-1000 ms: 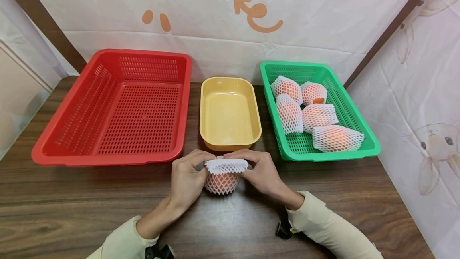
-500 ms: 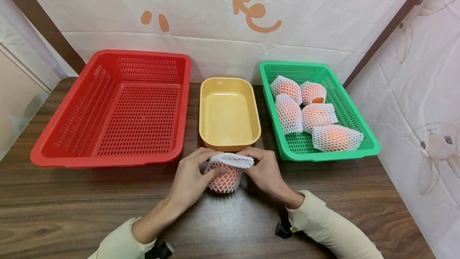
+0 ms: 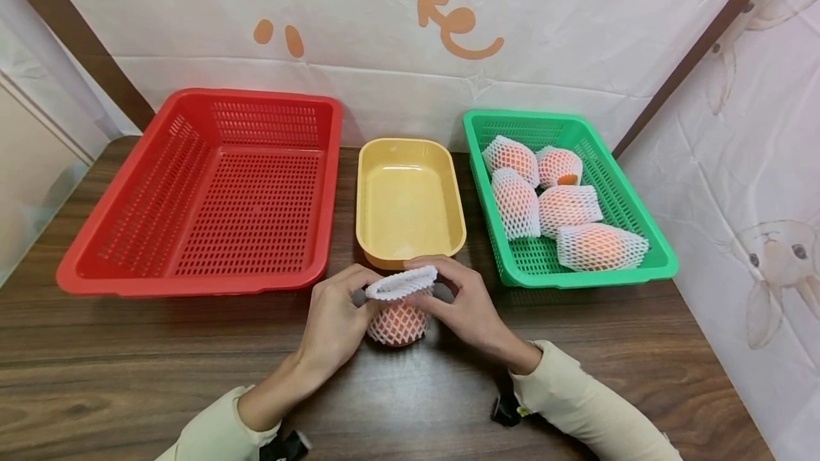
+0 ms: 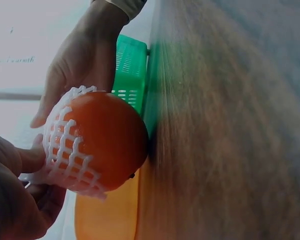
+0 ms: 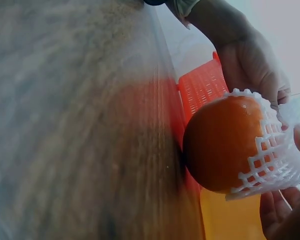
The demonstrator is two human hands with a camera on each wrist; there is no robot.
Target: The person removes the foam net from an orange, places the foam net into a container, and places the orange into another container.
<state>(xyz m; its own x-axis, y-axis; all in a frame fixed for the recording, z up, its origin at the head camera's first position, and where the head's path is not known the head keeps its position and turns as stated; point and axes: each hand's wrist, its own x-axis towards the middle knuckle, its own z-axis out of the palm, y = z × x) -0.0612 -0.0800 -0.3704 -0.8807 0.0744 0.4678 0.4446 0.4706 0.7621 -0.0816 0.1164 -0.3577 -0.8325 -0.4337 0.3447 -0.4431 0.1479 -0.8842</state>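
A round orange fruit (image 4: 112, 137) sits on the wooden table in front of me, partly covered by a white foam net sleeve (image 3: 403, 283). The wrist views show its lower part bare, with a small dark stem spot in the left one. My left hand (image 3: 336, 319) pinches the sleeve near its upper rim, thumb in front and fingers behind. On the other side my right hand (image 3: 468, 304) pinches the sleeve too, its thumb lying across the mesh. The sleeve's open end points up and is squeezed flat, higher on the right.
Behind the hands stands a yellow tub (image 3: 410, 208) with nothing in it. An empty red basket (image 3: 256, 279) is at the left. At the right, a green basket (image 3: 532, 277) contains several net-wrapped fruits (image 3: 602, 246). A white printed cloth (image 3: 397, 84) hangs behind.
My left thumb has drawn back from the fruit's front to the sleeve's rim. My right thumb has come forward over the mesh. The sleeve's flattened opening has tipped, its right end now higher.
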